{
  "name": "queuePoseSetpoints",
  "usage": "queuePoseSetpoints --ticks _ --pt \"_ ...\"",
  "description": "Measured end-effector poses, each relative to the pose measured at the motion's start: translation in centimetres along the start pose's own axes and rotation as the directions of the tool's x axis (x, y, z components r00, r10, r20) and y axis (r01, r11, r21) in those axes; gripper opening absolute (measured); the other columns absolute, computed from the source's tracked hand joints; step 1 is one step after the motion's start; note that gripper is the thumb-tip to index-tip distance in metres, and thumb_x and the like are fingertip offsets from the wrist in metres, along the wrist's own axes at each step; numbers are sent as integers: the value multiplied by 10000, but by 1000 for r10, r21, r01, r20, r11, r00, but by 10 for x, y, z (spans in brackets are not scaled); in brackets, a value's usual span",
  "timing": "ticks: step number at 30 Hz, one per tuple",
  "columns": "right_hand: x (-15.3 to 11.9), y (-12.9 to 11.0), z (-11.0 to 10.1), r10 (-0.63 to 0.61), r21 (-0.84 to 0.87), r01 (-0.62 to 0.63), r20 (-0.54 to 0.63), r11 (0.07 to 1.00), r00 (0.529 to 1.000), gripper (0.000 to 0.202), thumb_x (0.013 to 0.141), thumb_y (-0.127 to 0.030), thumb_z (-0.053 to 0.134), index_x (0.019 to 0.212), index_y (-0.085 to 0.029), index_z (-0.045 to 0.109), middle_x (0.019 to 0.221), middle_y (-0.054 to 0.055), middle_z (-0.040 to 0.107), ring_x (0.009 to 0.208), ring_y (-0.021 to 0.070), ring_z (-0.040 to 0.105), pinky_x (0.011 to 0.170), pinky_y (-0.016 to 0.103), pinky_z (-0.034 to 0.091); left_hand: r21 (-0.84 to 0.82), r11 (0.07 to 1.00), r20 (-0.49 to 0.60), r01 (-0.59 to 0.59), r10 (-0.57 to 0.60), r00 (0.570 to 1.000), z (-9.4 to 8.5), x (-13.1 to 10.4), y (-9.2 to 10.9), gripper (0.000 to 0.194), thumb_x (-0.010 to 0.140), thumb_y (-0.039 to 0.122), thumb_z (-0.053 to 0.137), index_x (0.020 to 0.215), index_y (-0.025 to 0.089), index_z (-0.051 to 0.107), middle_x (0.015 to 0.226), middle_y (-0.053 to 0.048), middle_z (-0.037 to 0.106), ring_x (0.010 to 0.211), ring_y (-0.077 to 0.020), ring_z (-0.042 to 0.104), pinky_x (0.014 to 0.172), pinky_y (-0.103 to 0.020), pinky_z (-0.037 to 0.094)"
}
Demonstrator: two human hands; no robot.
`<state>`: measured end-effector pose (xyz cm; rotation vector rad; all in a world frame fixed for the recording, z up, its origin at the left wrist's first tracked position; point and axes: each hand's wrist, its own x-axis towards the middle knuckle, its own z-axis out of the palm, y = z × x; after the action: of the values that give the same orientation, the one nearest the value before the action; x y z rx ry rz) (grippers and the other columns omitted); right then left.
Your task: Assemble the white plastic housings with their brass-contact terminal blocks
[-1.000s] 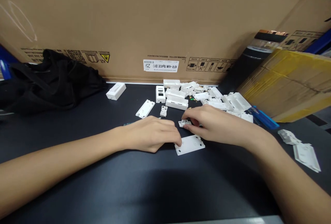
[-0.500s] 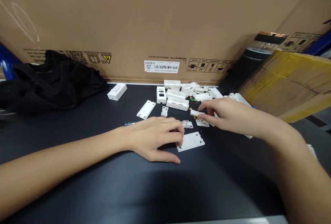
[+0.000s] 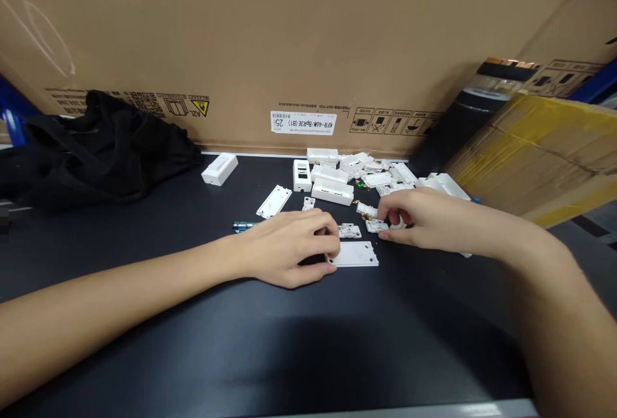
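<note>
My left hand (image 3: 296, 247) is closed on the left end of a flat white plastic plate (image 3: 354, 254), its thumb at the near edge and fingers at the top. The plate lies on the dark table. Behind it is a small white plastic bracket (image 3: 349, 231). The thumb and forefinger of my right hand (image 3: 414, 215) close around the right end of another white bracket (image 3: 376, 226). Just behind that bracket lies a small white piece with brassy metal bits (image 3: 367, 209). My right hand's other fingers are curled, and whatever is under them is partly hidden.
White housings (image 3: 332, 191) and loose parts are heaped at the back. Another white plate (image 3: 274, 202) and a teal screwdriver-like tool (image 3: 244, 226) lie left. A white box (image 3: 220, 169), black cloth (image 3: 110, 154), dark bottle (image 3: 463, 109) and taped carton (image 3: 535, 154) stand around.
The white plate has turned from slanted to nearly straight, and my left thumb has come in against it. My right hand has shifted slightly nearer, from the small piece to the bracket.
</note>
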<state>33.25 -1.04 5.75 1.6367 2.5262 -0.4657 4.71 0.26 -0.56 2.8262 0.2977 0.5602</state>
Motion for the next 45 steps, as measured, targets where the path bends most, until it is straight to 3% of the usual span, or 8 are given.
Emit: queuePoseSetpoints --ticks 3,10,17,30,36,45 --pt "1 0 2 4 -30 -3 17 1000 1000 233 853 -473 636 892 -251 694 818 8 688 684 174 592 587 278 391 -4 999 5 35 -35 999 0 0 0 189 983 352 544 1034 181 605 1105 -90 643 975 -209 619 859 -343 523" --pt "1 -2 4 17 -42 -15 36 999 999 211 851 -445 630 919 -253 684 815 3 681 680 172 600 570 273 394 -37 998 -26 47 -47 999 1 0 0 179 934 199 524 1105 168 564 1154 -87 674 1039 -213 635 942 -357 516" --pt "1 -5 3 0 -1 1 50 1000 999 199 854 -431 629 835 -235 657 747 3 659 625 160 580 542 269 364 17 988 -18 155 -154 988 1 1 0 289 938 268 545 1207 165 554 1125 -98 673 1039 -246 613 903 -392 533" --pt "-3 -8 -3 62 -39 -60 67 997 996 309 894 -503 577 783 -227 660 711 5 674 602 153 575 553 273 378 -25 997 -25 69 -70 997 1 2 -2 162 954 232 533 1077 169 618 1118 -87 700 1030 -226 613 940 -384 512" --pt "-1 -6 0 73 -25 -71 76 997 994 337 841 -537 638 707 -227 639 620 -6 632 536 147 531 502 273 323 -33 999 -41 27 -28 999 1 2 -2 139 952 216 537 1053 167 618 1102 -89 701 1018 -214 630 973 -389 502" --pt "-1 -3 -1 77 -35 -75 45 997 996 263 817 -491 667 865 -233 691 711 10 676 580 158 581 519 265 350 -25 999 -28 24 -24 999 0 2 -2 138 966 232 528 1028 172 635 1117 -100 690 1007 -215 629 947 -375 506"
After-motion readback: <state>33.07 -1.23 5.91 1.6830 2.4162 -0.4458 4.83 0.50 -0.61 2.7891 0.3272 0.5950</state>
